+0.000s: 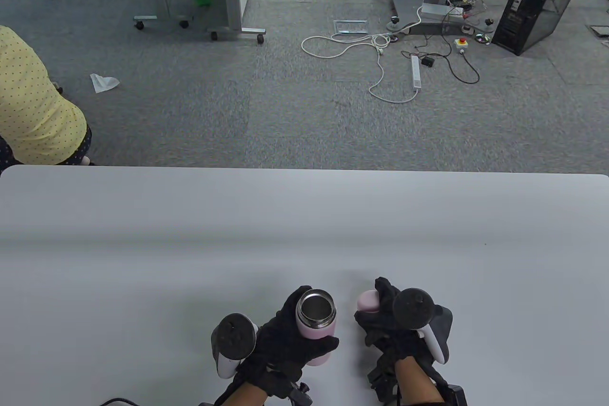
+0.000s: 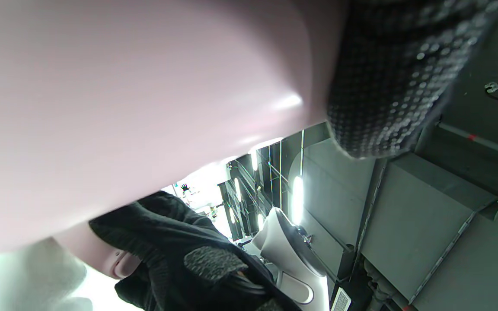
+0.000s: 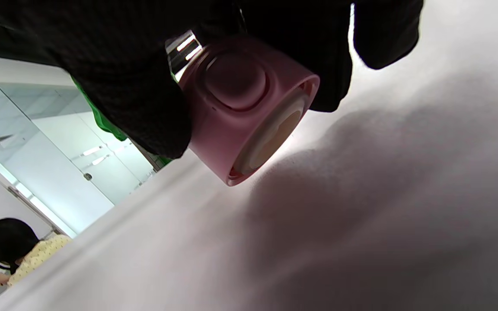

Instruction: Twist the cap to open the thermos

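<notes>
The left hand (image 1: 285,344) wraps its fingers around the pink thermos (image 1: 316,325), open-mouthed near the table's (image 1: 142,244) front edge; just to its right, the right hand (image 1: 387,320) pinches the cap (image 1: 368,300), which could drop if those fingers loosen

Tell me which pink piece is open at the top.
The thermos body gripped by the left hand: its steel mouth is uncovered. The other pink piece, the cap, sits in the right hand.
</notes>
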A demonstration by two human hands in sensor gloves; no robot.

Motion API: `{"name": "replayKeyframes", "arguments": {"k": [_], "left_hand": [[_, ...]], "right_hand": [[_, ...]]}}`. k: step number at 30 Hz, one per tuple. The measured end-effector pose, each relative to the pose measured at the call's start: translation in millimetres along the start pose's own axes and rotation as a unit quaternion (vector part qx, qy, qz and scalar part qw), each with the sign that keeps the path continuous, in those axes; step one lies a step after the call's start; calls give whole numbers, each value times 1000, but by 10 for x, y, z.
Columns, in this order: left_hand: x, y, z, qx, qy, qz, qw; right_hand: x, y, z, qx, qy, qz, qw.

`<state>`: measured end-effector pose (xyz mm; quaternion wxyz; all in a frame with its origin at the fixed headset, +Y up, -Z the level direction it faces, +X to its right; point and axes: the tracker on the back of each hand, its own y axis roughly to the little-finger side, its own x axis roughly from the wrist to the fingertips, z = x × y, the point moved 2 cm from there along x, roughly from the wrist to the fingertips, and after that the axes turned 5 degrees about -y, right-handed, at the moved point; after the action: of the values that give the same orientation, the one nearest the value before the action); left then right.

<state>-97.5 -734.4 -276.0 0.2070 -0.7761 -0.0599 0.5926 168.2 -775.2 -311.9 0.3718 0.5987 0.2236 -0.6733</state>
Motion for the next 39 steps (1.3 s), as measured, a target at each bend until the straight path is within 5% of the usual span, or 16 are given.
{"name": "replayKeyframes", "arguments": {"k": [20,39], "left_hand": [[-12,9,5,6,0,1,1000],[43,13,117,1,-24,8,1000]], "right_hand": [[11,-18,73,-84,-9,5,996],[-158,-274,-161,-30,14,-45,998]]}}
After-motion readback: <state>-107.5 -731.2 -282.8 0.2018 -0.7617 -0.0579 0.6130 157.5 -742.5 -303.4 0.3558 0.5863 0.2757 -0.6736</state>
